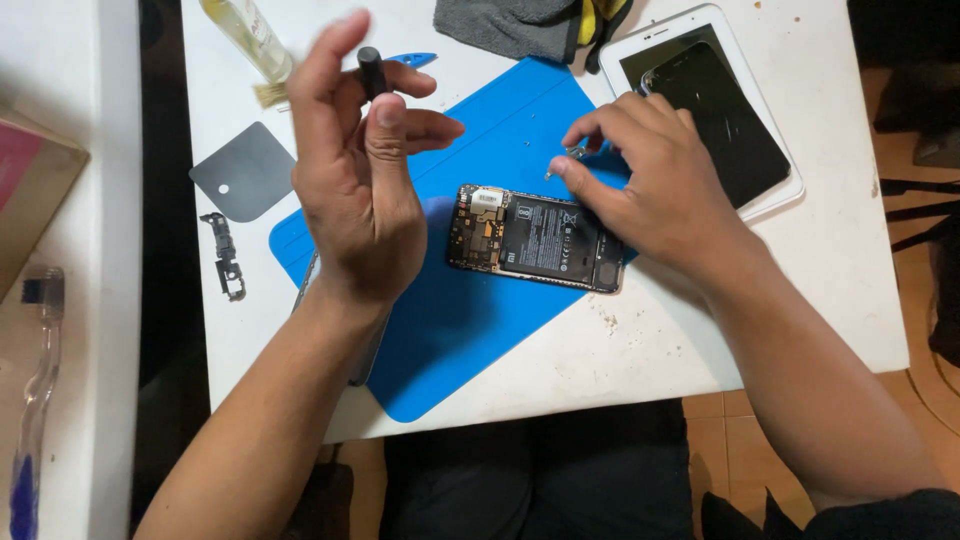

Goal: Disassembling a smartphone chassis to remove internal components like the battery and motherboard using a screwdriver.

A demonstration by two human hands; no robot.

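Your right hand [660, 190] pinches a small metal part [577, 153] just above the opened phone [535, 238], lying crosswise on the blue mat [470, 320], while your raised left hand [355, 170] grips a black screwdriver [372, 72].

In front of you stands a white table [760, 300]. Directly on it lie a blue mat [470, 320], a white tablet [790, 185], a grey cloth [500, 25], a dark grey sheet [250, 170], a small metal bracket [225, 255], a clear bottle [250, 35], and scattered crumbs [605, 320] beside the mat.
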